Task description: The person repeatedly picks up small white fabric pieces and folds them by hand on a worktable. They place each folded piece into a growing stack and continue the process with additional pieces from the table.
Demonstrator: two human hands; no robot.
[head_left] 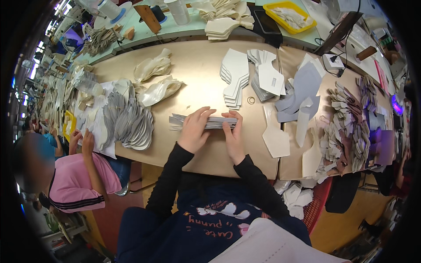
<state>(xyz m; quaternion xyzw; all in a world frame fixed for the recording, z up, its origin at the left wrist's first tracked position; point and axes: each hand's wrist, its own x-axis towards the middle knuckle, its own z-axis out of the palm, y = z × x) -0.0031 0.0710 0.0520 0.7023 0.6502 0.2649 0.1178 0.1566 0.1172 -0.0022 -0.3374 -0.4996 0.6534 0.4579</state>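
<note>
A pale cloth [272, 245] is draped across the lap, right up close, and a navy shirt [158, 239] is seen just past it, printed with a little cartoon and some light lettering that's turned upside down from this side. The stack [215, 123] is held in front of that, at the near half of the gold-coloured table [197, 90], though whether it's rested on the top or lifted a bit can't be told. It's made up of thin flat pieces, pale grey and white, turned so a row of edges is shown, with the left end kinda ragged. It's gripped by both hands: the left hand [192, 130] is wrapped over it near the middle, and the right end is pinched between thumb and fingers of the right hand [234, 138]. No lettering can be made out on the stack. A white cutout [277, 142] is laid off to the right, and a grey pile [131, 120] is fanned out to the left. Farther back, white cutouts [234, 72] are stacked, and on the pile [271, 79] beside them a small rectangle can be seen, too tiny to be read. A yellow tray [301, 29] is parked beyond the table's far edge.
</note>
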